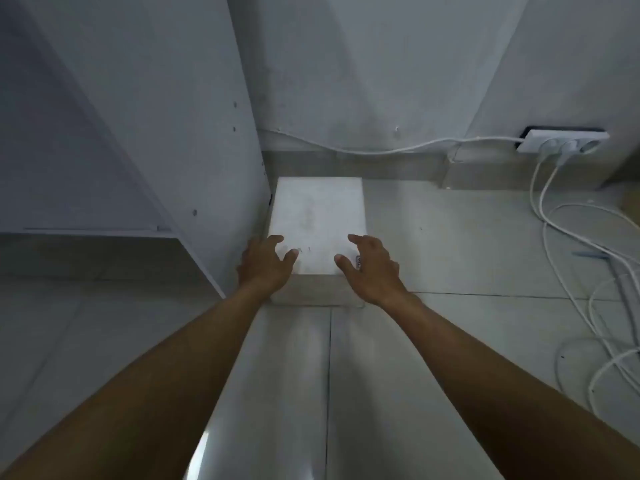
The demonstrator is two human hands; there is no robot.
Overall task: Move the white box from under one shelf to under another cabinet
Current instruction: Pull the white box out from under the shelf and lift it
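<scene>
Both hands, left [265, 263] and right [372, 268], spread wide over white box [318, 216]; cabinet panel [207, 140] tight left, floor [467, 244] clear right.

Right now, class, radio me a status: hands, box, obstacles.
Left hand and right hand open, spread at the white box's near corners. Box on floor, tight against cabinet panel. White cables loose on its right, apart from it.

Faint marks on top of the white box [317, 220], near its front edge; too blurred to read.

Both arms outstretched, fingers [277, 239] spread
</scene>
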